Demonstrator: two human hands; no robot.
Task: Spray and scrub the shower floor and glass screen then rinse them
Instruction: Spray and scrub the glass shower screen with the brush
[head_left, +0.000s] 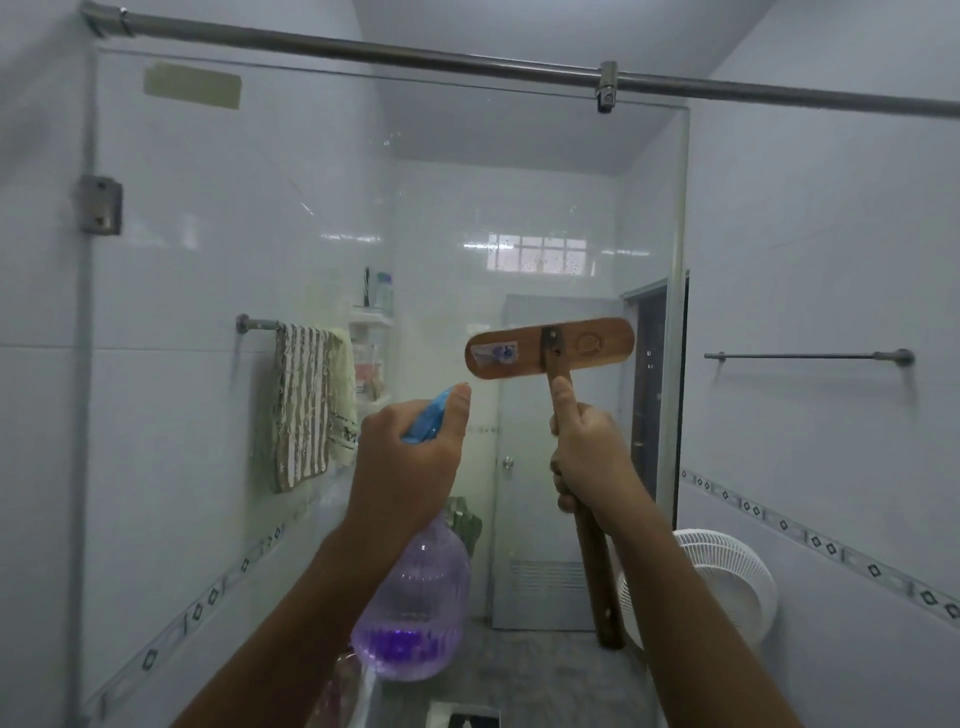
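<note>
A: What fills the view?
B: The glass screen, upright, right ahead.
A: And the hands?
B: The right hand grips a wooden brush, head raised near the glass. The left hand is wrapped around a purple spray bottle, thumb by its blue nozzle.

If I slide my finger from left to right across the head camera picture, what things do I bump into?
Metal wall bracket → striped towel → left hand holding purple spray bottle → right hand holding wooden brush → white fan → empty towel rail.
</note>
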